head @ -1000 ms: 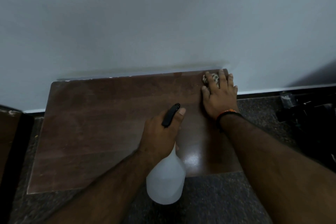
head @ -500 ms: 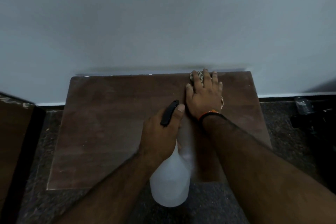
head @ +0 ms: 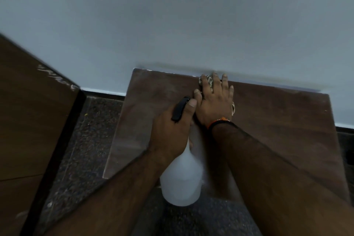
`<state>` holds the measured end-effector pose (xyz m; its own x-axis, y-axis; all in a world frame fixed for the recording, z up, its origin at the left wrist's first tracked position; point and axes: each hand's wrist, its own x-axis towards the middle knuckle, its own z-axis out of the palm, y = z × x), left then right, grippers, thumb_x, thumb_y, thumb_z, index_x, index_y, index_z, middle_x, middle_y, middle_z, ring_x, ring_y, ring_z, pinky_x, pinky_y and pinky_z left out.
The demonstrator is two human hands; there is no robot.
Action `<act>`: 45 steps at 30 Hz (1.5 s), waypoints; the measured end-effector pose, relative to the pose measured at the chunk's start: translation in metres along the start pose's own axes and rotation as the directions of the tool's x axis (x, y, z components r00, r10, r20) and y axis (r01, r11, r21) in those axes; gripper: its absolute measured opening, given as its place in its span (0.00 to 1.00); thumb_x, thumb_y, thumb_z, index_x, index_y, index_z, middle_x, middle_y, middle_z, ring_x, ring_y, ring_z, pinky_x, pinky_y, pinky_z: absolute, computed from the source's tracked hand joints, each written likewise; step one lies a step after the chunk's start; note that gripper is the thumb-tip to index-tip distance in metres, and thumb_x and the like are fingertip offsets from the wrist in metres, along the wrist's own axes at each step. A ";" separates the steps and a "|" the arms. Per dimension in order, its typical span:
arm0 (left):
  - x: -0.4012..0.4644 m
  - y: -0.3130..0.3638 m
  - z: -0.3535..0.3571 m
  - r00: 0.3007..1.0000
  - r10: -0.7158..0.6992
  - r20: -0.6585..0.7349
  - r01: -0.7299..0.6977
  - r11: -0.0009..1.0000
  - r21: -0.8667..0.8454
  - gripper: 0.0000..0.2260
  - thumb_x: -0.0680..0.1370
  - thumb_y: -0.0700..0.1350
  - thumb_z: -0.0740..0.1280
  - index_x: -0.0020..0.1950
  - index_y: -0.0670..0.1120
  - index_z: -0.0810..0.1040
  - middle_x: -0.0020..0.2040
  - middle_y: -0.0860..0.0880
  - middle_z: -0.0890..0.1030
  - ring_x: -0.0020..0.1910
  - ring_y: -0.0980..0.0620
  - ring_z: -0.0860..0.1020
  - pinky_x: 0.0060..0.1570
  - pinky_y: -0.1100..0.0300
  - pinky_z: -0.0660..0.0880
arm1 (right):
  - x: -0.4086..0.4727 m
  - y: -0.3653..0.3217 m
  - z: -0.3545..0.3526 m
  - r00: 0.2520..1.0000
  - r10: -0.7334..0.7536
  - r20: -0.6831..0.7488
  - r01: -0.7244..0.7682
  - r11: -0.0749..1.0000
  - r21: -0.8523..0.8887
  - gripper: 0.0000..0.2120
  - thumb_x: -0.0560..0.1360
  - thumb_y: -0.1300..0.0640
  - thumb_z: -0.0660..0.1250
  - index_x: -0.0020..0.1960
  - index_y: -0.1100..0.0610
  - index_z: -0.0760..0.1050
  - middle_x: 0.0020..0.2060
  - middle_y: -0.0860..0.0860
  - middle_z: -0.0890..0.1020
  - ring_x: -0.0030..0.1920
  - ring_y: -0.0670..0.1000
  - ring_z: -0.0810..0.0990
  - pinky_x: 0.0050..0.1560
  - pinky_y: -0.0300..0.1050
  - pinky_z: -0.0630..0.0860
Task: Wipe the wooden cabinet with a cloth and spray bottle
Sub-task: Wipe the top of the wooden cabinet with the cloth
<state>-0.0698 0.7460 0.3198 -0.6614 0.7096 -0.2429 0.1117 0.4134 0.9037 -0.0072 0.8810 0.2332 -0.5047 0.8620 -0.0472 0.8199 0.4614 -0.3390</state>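
Note:
The brown wooden cabinet top (head: 277, 120) lies below me against the wall. My right hand (head: 215, 99), with an orange band at the wrist, presses flat on a patterned cloth (head: 208, 80) near the cabinet's back edge; most of the cloth is hidden under the palm. My left hand (head: 172, 130) grips the neck of a translucent white spray bottle (head: 182, 180), index finger along its black trigger (head: 180, 108). The bottle hangs over the cabinet's front edge, and the two hands almost touch.
A grey-white wall (head: 172, 15) rises directly behind the cabinet. A second dark wooden piece of furniture (head: 28, 111) stands at the left. Speckled dark stone floor (head: 90, 140) shows between them and in front.
My right hand has slid the cloth leftward along the cabinet's back edge, from the right corner toward the middle. The view has swung left. The left hand keeps its hold on the bottle.

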 end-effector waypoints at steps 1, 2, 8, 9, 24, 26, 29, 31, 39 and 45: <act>0.002 -0.004 -0.007 1.000 -0.002 -0.023 0.001 1.000 -0.009 0.21 0.81 0.59 0.63 0.34 0.48 0.80 0.24 0.53 0.79 0.25 0.56 0.79 0.37 0.52 0.81 | 0.000 -0.010 0.003 1.000 -0.015 0.002 0.015 1.000 0.004 0.29 0.79 0.42 0.49 0.78 0.49 0.62 0.80 0.55 0.58 0.81 0.61 0.49 0.78 0.65 0.47; 0.004 -0.008 -0.014 0.999 -0.003 -0.047 0.002 1.000 -0.012 0.21 0.81 0.59 0.64 0.33 0.50 0.79 0.24 0.55 0.79 0.26 0.57 0.79 0.38 0.51 0.81 | 0.000 -0.019 0.006 1.000 -0.028 0.004 0.028 1.000 0.005 0.29 0.78 0.42 0.49 0.78 0.49 0.62 0.80 0.55 0.58 0.81 0.61 0.49 0.78 0.65 0.46; 0.009 -0.023 -0.053 0.992 0.011 -0.125 -0.021 0.997 -0.072 0.16 0.79 0.59 0.65 0.36 0.53 0.80 0.32 0.50 0.83 0.30 0.55 0.81 0.41 0.52 0.83 | 0.004 -0.067 0.021 0.993 -0.102 0.052 0.103 0.995 -0.004 0.30 0.79 0.42 0.47 0.79 0.49 0.59 0.80 0.55 0.56 0.81 0.60 0.47 0.79 0.64 0.45; 0.010 -0.026 -0.060 0.992 0.010 -0.129 -0.020 0.997 -0.081 0.16 0.79 0.59 0.65 0.38 0.51 0.82 0.34 0.50 0.84 0.30 0.57 0.82 0.40 0.59 0.82 | 0.004 -0.078 0.023 0.990 -0.121 0.065 0.122 0.992 -0.010 0.30 0.79 0.42 0.47 0.79 0.49 0.59 0.80 0.55 0.55 0.81 0.60 0.47 0.79 0.64 0.46; 0.002 -0.057 -0.130 0.979 -0.110 -0.170 0.096 0.991 -0.088 0.23 0.78 0.67 0.62 0.45 0.48 0.81 0.39 0.46 0.85 0.33 0.46 0.84 0.42 0.45 0.84 | 0.031 -0.149 0.043 0.877 -0.390 0.280 0.414 0.910 -0.031 0.26 0.83 0.43 0.51 0.80 0.44 0.53 0.80 0.50 0.55 0.80 0.57 0.50 0.80 0.58 0.47; -0.001 -0.059 -0.133 0.978 -0.087 -0.188 0.080 0.996 -0.043 0.21 0.80 0.63 0.62 0.45 0.46 0.82 0.38 0.48 0.85 0.37 0.51 0.83 0.44 0.54 0.80 | 0.030 -0.153 0.045 0.860 -0.428 0.277 0.454 0.890 -0.035 0.26 0.83 0.43 0.51 0.79 0.44 0.54 0.80 0.50 0.57 0.80 0.56 0.51 0.80 0.58 0.47; -0.006 -0.064 -0.136 0.977 -0.093 -0.193 0.087 0.995 -0.038 0.20 0.82 0.60 0.63 0.45 0.45 0.83 0.39 0.47 0.85 0.39 0.53 0.83 0.43 0.59 0.78 | 0.021 -0.155 0.047 0.847 -0.458 0.272 0.479 0.877 -0.016 0.24 0.82 0.44 0.52 0.78 0.44 0.58 0.80 0.50 0.58 0.80 0.55 0.51 0.80 0.59 0.46; -0.011 -0.066 -0.137 0.975 -0.084 -0.204 0.078 0.996 -0.036 0.19 0.83 0.59 0.63 0.44 0.45 0.82 0.38 0.47 0.85 0.35 0.55 0.82 0.41 0.61 0.78 | 0.011 -0.157 0.049 0.836 -0.478 0.268 0.497 0.868 -0.001 0.24 0.82 0.44 0.52 0.77 0.45 0.61 0.79 0.50 0.60 0.80 0.55 0.52 0.80 0.59 0.47; -0.033 -0.069 -0.135 0.969 -0.070 -0.236 0.056 0.996 -0.063 0.26 0.79 0.67 0.63 0.43 0.44 0.83 0.37 0.47 0.85 0.35 0.49 0.84 0.42 0.52 0.81 | -0.041 -0.152 0.055 0.753 -0.613 0.239 0.632 0.775 0.000 0.23 0.80 0.45 0.57 0.74 0.48 0.68 0.75 0.51 0.69 0.77 0.59 0.62 0.77 0.61 0.57; -0.039 -0.062 -0.130 0.973 -0.066 -0.221 0.061 0.998 -0.026 0.19 0.83 0.57 0.63 0.46 0.44 0.83 0.39 0.49 0.85 0.40 0.58 0.83 0.37 0.76 0.74 | -0.052 -0.147 0.058 0.717 -0.647 0.261 0.670 0.742 -0.003 0.23 0.81 0.46 0.57 0.76 0.47 0.65 0.77 0.48 0.64 0.79 0.56 0.55 0.79 0.56 0.49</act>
<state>-0.1473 0.6183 0.3190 -0.8148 0.5372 -0.2179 0.0512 0.4411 0.8960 -0.1176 0.7557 0.2308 -0.9624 0.2648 -0.0600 0.2708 0.9210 -0.2800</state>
